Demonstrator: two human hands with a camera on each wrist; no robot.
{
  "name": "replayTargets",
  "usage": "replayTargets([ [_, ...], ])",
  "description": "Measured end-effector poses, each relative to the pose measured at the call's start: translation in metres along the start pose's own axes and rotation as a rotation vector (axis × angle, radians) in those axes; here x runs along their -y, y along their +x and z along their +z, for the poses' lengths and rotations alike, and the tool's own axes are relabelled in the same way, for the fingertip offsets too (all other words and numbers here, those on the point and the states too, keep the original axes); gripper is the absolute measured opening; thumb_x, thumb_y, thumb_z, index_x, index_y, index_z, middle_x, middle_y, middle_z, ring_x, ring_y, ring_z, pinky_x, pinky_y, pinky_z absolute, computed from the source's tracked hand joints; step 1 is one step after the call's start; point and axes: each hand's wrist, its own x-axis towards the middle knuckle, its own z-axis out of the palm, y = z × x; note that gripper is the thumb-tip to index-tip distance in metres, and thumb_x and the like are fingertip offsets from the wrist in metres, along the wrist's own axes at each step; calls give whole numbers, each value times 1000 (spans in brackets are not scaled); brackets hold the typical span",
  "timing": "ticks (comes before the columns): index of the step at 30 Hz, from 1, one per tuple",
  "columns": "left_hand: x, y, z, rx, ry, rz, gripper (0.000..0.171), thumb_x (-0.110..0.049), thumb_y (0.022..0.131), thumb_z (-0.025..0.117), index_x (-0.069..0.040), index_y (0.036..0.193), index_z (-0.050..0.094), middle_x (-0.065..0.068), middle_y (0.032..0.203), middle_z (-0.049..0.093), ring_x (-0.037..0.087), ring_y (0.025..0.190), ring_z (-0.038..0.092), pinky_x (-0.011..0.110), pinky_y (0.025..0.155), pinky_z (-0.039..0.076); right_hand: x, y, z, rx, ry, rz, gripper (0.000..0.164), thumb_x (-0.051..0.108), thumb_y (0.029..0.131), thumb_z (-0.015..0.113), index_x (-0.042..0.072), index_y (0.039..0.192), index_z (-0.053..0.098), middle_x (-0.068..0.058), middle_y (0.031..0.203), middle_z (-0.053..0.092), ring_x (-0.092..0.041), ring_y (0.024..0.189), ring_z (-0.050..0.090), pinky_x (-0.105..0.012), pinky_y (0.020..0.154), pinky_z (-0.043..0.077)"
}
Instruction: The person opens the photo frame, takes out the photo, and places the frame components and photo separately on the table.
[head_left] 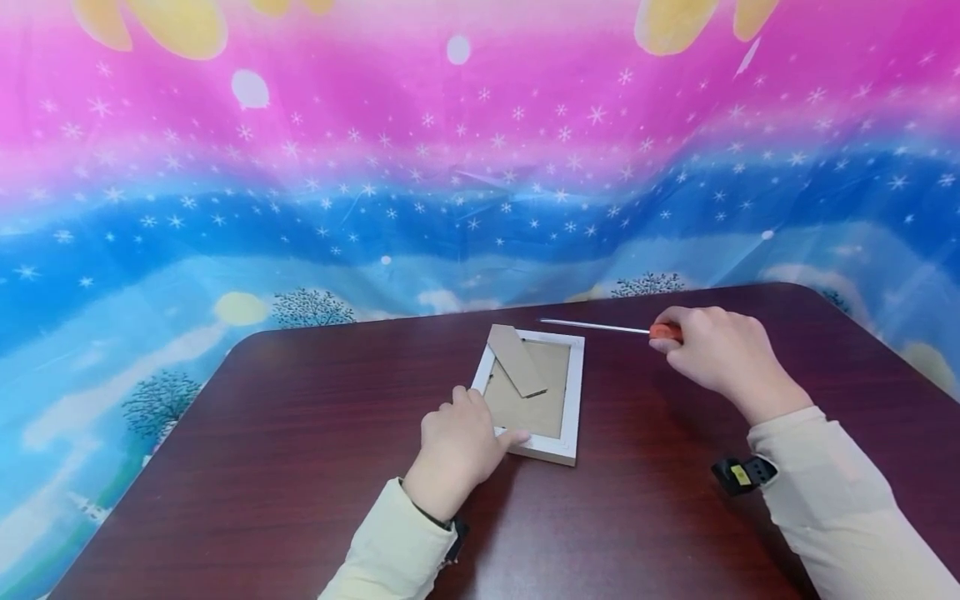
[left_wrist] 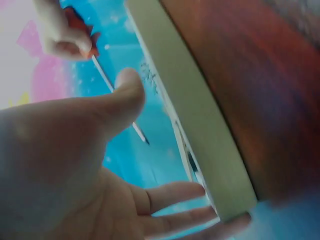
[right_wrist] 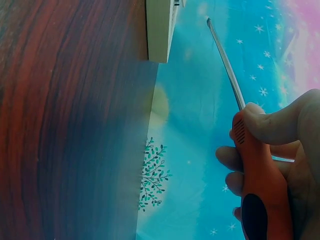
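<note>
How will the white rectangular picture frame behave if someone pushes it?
The white rectangular picture frame is probably stiff, given its thick straight edges. Broad and low, it seems unlikely to tip. It may slide on the glossy dark-red table.

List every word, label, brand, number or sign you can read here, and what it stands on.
No readable text anywhere.
Yellow label on the black right-wrist device: any marking is too small to read.
Screwdriver handle and back of the picture frame: no lettering visible.
</note>
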Motion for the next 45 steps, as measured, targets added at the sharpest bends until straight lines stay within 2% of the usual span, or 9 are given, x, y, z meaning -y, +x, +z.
replayTargets([
  [3,8,6,0,-9,-42,3,79,-69,79,50,3,110,56,14,96,57,30,85,59,45,66,53,0,0,0,-2,-1,2,31,31,85,61,9,107,66,-4,63,58,-20,59,48,-34,48,38],
  [5,15,10,1,-28,-57,24,78,-66,81,51,3,115,55,17,107,59,31,97,57,47,73,53,1,0,1,-1,0,6,31,31,85,61,9,107,67,-4,63,58,-21,59,48,-35,48,38],
  [10,28,17,2,-24,-117,147,71,-55,85,54,-2,131,50,15,143,46,30,131,39,51,102,43,1,0,3,-7,-3,8,31,31,85,61,10,107,67,-5,65,60,-21,59,48,-35,48,38],
  [12,31,19,3,-4,-152,194,69,-53,86,55,-6,136,47,12,150,40,28,136,34,53,107,37,1,0,3,-11,-3,7,31,31,85,61,10,106,67,-5,65,60,-21,59,48,-35,48,38],
  [17,32,22,5,71,-184,241,72,-54,85,55,-14,144,40,5,155,35,26,139,32,56,110,32,2,0,3,-19,-7,1,30,31,84,62,10,106,67,-5,64,58,-21,59,48,-35,48,37],
  [23,32,22,8,137,-178,234,77,-55,83,57,-16,146,36,1,156,33,26,137,35,57,110,30,3,0,2,-15,-8,2,31,30,85,61,9,107,67,-5,64,58,-21,60,48,-35,48,38],
  [33,23,17,8,108,-141,206,75,-59,80,58,-14,138,46,6,150,43,28,127,46,54,103,38,4,-1,2,-10,-8,5,31,30,84,62,9,106,67,-5,64,59,-21,59,48,-35,48,38],
  [39,13,11,6,68,-28,211,81,-67,78,54,-8,132,48,9,140,50,25,127,43,47,105,38,3,0,2,-8,-13,5,27,30,85,61,12,103,68,-4,65,58,-22,61,49,-35,49,37],
  [45,4,5,5,49,60,192,86,-72,77,49,-4,130,49,10,133,53,24,122,45,44,101,40,3,1,2,-8,-18,2,27,31,85,61,12,103,68,-4,65,58,-22,62,50,-36,49,38],
])
